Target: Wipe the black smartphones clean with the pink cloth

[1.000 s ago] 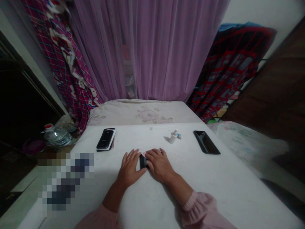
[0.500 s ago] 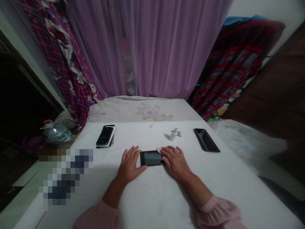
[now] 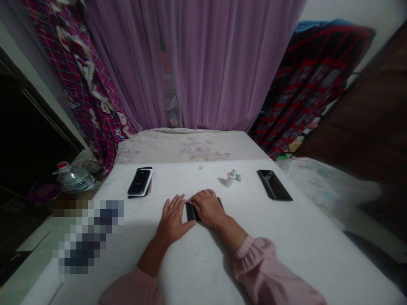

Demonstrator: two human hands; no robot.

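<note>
A black smartphone (image 3: pixel 192 211) lies flat on the white table cover (image 3: pixel 178 271), mostly hidden. My right hand (image 3: pixel 207 207) rests palm down across it, leaving only its left end and a far corner showing. My left hand (image 3: pixel 173 221) stands just left of the phone, fingers spread, with its fingertips at or very near the phone's left edge. The pink scrap seen earlier does not show; anything under my right palm is hidden.
Farther up the table lie a phone stack (image 3: pixel 138 182), a small white bottle (image 3: pixel 230 178) and another black phone (image 3: pixel 274 185). Bedding (image 3: pixel 187 146) lies beyond, before a purple curtain (image 3: pixel 203 63). A water jug (image 3: pixel 76 180) stands left of the table.
My right hand has slid left over the phone, covering what showed half a second ago. The pink scrap beside it has gone from view. My left hand has barely moved.
</note>
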